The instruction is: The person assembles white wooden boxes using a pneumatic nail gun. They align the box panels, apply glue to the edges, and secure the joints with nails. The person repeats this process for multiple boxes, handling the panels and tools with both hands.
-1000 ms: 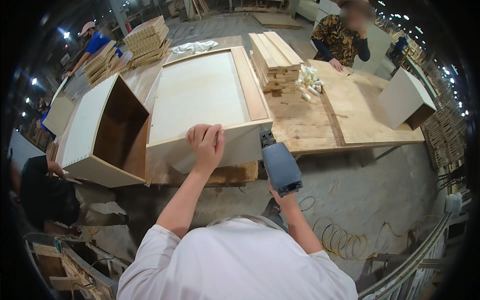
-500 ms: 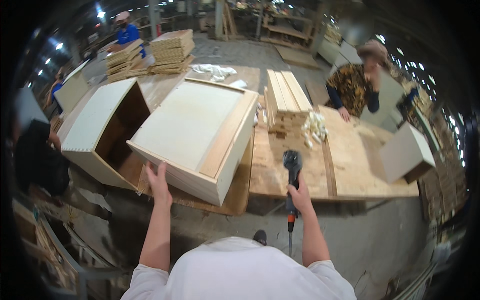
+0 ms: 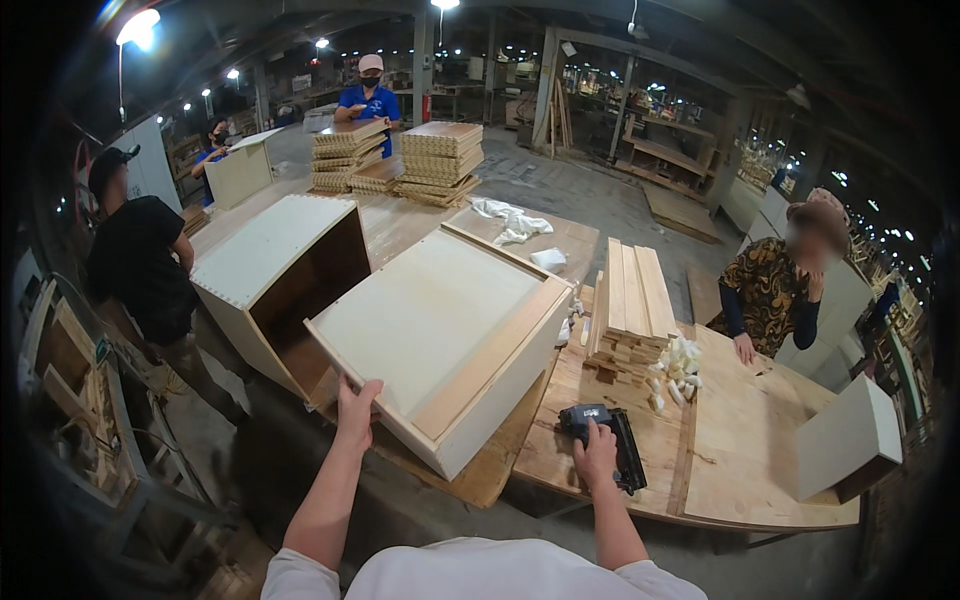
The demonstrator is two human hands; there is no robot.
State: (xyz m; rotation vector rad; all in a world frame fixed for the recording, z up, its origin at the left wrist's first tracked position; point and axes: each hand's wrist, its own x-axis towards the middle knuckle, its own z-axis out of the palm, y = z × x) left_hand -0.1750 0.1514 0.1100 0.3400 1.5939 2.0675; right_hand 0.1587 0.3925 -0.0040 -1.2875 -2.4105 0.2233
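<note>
A white box-shaped drawer (image 3: 440, 310) with pale wood edges sits tilted on the table before me. My left hand (image 3: 357, 408) grips its near left lower corner, thumb over the rim and fingers partly hidden beneath. To the right, my right hand (image 3: 597, 455) is closed around a black nail gun (image 3: 628, 455), which lies on its side on the plywood tabletop. Just left of the drawer stands an open white cabinet carcass (image 3: 270, 250) with a dark brown inside. Its open front faces the drawer.
Beyond the nail gun are stacked wood strips (image 3: 637, 290) and a heap of small pale pieces (image 3: 678, 370). A small white box (image 3: 850, 440) stands far right. Stacked panels (image 3: 440, 155) and white cloths (image 3: 515, 220) lie farther back. Co-workers are at left, back and right.
My view has tilted up. The nail gun, held upright before, now lies on the tabletop under my right hand. My left hand has closed onto the drawer's corner.
</note>
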